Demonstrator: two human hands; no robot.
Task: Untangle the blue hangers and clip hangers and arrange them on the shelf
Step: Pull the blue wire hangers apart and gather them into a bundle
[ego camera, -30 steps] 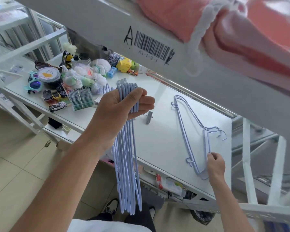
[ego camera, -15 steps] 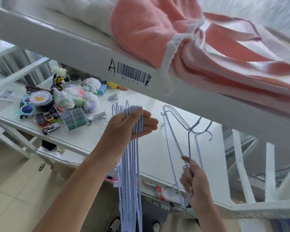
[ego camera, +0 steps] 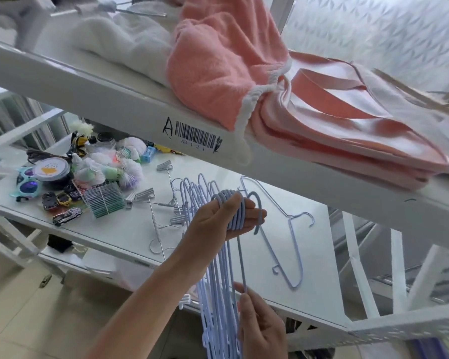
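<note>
My left hand grips a bundle of several blue hangers by their hooks; they hang down in front of the white shelf. My right hand pinches one blue hanger at its lower end, its hook resting against the left fingers beside the bundle. One more blue hanger lies flat on the shelf to the right. Several grey clip hangers lie tangled on the shelf left of the bundle.
A pile of toys, toy cars, sunglasses and bagged items fills the shelf's left end. The upper shelf, with a barcode label, carries pink and white towels and overhangs the work area. Tiled floor lies below.
My right hand lifted one blue hanger off the shelf and brought it left against the bundle in my left hand. The view tilted up, showing more of the upper shelf.
</note>
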